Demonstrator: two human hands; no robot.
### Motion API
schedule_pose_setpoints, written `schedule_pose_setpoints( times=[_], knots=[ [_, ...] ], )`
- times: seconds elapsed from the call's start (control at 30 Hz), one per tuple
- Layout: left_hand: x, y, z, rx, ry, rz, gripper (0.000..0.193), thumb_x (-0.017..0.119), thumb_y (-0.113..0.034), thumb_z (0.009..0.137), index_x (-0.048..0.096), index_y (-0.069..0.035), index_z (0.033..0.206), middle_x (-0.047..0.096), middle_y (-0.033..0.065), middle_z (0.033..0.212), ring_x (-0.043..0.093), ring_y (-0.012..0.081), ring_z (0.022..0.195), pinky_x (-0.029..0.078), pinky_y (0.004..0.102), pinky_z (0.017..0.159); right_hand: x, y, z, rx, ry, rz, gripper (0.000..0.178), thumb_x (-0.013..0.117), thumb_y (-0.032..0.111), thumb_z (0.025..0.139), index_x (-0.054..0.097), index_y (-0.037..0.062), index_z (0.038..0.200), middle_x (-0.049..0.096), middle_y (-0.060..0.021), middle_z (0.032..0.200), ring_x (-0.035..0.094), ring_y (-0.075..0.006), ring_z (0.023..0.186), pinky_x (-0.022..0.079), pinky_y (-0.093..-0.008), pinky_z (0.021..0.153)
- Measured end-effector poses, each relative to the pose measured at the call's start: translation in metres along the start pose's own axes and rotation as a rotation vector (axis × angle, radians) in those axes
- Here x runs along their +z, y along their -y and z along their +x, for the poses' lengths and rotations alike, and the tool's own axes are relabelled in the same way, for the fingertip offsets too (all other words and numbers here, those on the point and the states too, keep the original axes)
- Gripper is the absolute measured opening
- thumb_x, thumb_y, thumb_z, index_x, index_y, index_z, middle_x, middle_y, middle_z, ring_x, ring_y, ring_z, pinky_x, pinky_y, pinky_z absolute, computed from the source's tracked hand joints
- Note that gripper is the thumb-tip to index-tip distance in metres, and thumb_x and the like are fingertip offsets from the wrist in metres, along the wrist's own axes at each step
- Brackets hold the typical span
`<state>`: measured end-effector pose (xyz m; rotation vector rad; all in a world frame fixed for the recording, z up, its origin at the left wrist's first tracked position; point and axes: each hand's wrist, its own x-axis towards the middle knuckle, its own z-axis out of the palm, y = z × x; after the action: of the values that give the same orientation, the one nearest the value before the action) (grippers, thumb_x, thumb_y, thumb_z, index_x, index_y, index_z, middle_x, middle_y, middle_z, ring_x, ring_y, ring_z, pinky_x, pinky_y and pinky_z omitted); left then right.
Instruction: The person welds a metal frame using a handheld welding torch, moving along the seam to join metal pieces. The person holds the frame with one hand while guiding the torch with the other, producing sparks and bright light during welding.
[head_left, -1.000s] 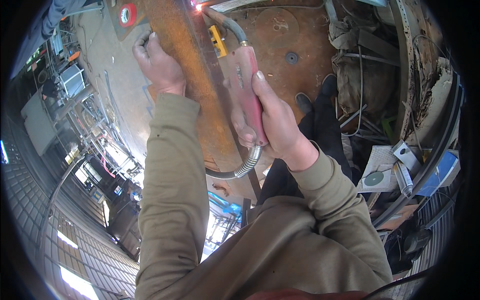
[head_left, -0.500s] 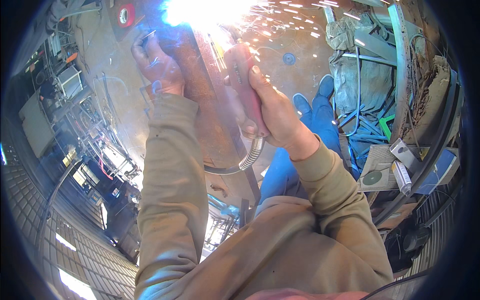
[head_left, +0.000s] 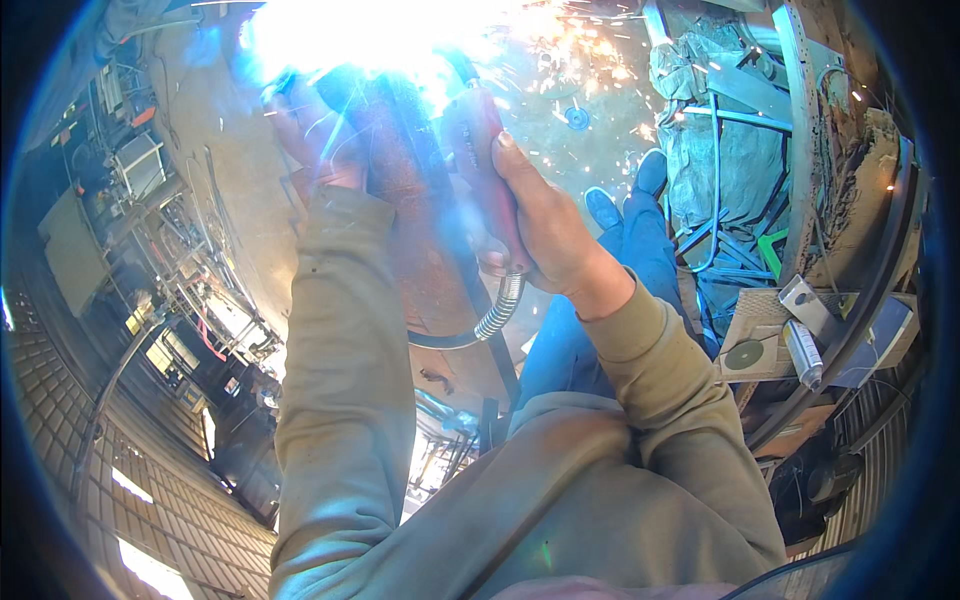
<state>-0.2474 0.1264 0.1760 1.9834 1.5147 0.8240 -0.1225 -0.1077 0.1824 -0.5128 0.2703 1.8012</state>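
My right hand (head_left: 560, 230) is closed round the red handle of a welding torch (head_left: 488, 175), thumb along its side. A coiled spring sleeve (head_left: 502, 305) and dark cable trail from the handle's lower end. The torch tip is lost in a white-blue arc glare (head_left: 370, 35) at the top. Beneath it lies a rusty steel beam (head_left: 425, 280). My left hand (head_left: 325, 140) is curled at the beam's left side, close to the arc. Glare and smoke veil its fingertips, so whatever they pinch is hidden.
Orange sparks (head_left: 590, 50) fly right of the arc. A small round disc (head_left: 576, 118) lies beyond my shoes (head_left: 605, 208). At right are a wrapped bundle (head_left: 725, 165), metal bars, and a spray can (head_left: 803, 353) beside a cutting disc (head_left: 743, 355). Metal clutter (head_left: 215, 290) stands left.
The glare has grown and spread left, covering the red tape roll and veiling my left fingers. Sparks have become denser and shorter. Both hands stay nearly in place, the torch shifting slightly left.
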Motion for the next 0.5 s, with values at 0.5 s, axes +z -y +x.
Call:
schedule_pose_setpoints(
  times=[0.5],
  knots=[
    [-0.016,-0.020,-0.005,-0.009,0.092,-0.296,0.045,0.060,-0.027,0.106,0.054,0.007,0.135,0.062,0.0201,0.134,0.058,0.0275,0.127,0.044,0.0395,0.110,0.049,-0.067,-0.114,-0.293,-0.310,0.068,0.053,0.055,0.034,0.110,0.034,0.0150,0.154,0.061,-0.0058,0.092,0.060,-0.0183,0.072,0.052,-0.0357,0.067]
  ],
)
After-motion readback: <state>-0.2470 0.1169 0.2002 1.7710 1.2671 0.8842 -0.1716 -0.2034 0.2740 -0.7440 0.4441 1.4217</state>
